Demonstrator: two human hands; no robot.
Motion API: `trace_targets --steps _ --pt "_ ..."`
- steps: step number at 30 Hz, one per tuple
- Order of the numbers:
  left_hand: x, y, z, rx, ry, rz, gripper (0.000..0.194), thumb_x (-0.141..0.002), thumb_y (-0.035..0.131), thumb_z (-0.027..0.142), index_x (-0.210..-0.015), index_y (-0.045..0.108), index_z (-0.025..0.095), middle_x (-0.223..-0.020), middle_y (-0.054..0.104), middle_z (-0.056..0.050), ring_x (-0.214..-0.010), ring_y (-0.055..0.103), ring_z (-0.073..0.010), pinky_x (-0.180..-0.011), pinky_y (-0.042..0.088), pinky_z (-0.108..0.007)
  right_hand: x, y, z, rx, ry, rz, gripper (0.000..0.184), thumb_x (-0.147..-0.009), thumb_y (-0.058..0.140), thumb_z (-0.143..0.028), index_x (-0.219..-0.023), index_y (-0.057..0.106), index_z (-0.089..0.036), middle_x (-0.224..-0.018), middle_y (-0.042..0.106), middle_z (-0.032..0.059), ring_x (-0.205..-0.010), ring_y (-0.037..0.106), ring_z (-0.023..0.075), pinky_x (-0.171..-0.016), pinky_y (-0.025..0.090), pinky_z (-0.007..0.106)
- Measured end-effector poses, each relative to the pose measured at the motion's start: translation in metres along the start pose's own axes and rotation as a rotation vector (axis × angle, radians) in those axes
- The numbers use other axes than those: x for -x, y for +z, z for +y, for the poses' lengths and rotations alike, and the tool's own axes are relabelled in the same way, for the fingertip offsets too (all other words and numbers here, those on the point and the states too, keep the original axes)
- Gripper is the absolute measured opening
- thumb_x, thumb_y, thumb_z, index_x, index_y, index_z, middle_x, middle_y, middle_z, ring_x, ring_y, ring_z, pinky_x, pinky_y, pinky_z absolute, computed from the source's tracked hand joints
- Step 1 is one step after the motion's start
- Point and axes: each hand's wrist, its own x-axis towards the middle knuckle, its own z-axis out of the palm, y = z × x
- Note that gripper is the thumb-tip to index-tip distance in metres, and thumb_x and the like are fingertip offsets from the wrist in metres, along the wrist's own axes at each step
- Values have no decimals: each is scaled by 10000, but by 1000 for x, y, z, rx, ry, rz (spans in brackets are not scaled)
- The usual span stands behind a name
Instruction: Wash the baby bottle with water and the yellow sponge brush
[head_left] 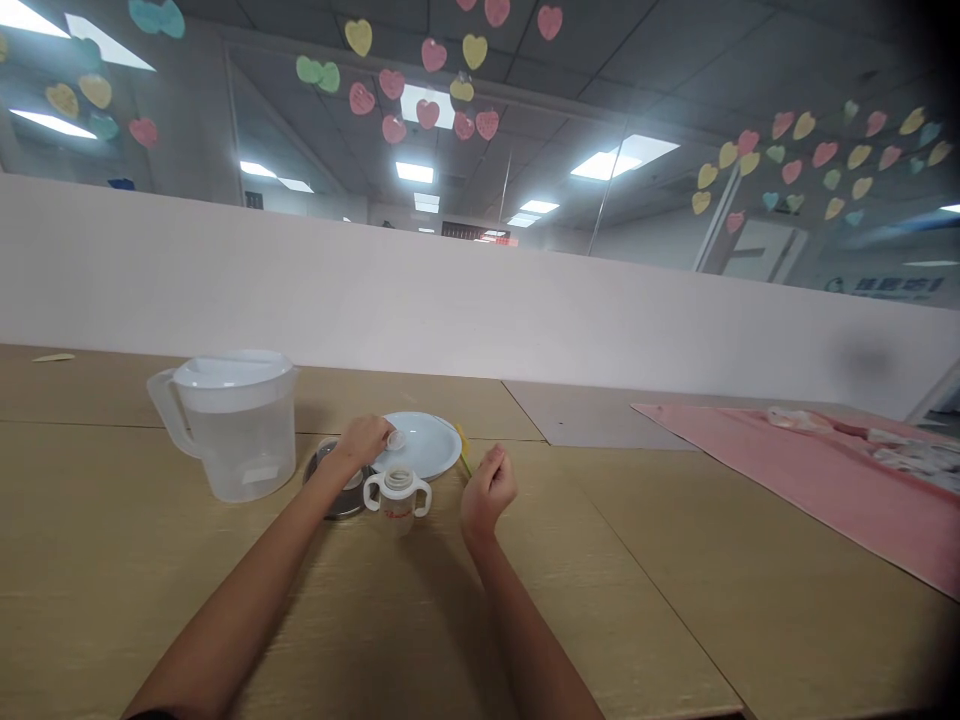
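Note:
My left hand [365,440] is closed, its fingertips on a small clear plastic cap [397,440] over the near left part of a white plate [424,458]. Below the plate stands an uncapped baby bottle [398,505], upright, with a white handle on each side and red print. Under my left wrist lies a round metal dish [346,500], partly covered by the arm. To the right of the bottle my right hand [489,492] is curled into a fist. A thin yellow-and-green thing [464,448] shows just behind it; whether the fist grips it is hidden.
A translucent lidded pitcher [251,440] stands on the left, its handle pointing left. A pink cloth [810,480] with patterned fabric on it covers the right side. A low white wall [450,310] with glass above closes the table's back. A flat pale piece [54,357] lies far left.

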Motion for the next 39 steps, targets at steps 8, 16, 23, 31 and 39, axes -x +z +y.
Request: trace_targets --steps 8,16,23,31,39 --pt "1 11 3 70 102 -32 185 -757 519 147 -794 700 166 -971 681 -116 -904 614 -217 -763 434 -263 -1 5 30 322 38 -173 513 -910 258 -518 -592 479 -182 -537 478 -10 -508 349 108 -533 237 246" --pt "4 -32 2 231 118 122 371 -908 332 331 -998 649 159 -1049 672 -93 -949 602 -200 -815 431 -276 9 9 40 495 -149 -368 601 -925 187 -546 -586 522 -181 -578 539 13 -511 390 113 -519 214 249" --pt "35 -90 19 426 171 216 392 -873 379 408 -984 647 145 -997 679 -73 -909 593 -203 -807 434 -293 10 8 39 524 -154 -403 591 -930 196 -523 -581 527 -179 -544 520 10 -482 360 112 -504 192 253" --pt "60 -111 31 409 246 56 384 -870 373 428 -915 638 153 -892 675 -50 -804 575 -182 -715 418 -259 8 8 41 520 -130 -418 587 -921 204 -534 -585 534 -183 -541 518 8 -478 352 116 -496 190 246" --pt "58 -106 29 381 274 -91 300 -841 417 362 -823 644 167 -817 661 -19 -724 555 -154 -623 374 -224 9 8 41 521 -151 -427 582 -921 209 -528 -579 523 -177 -535 509 4 -471 344 109 -499 196 244"
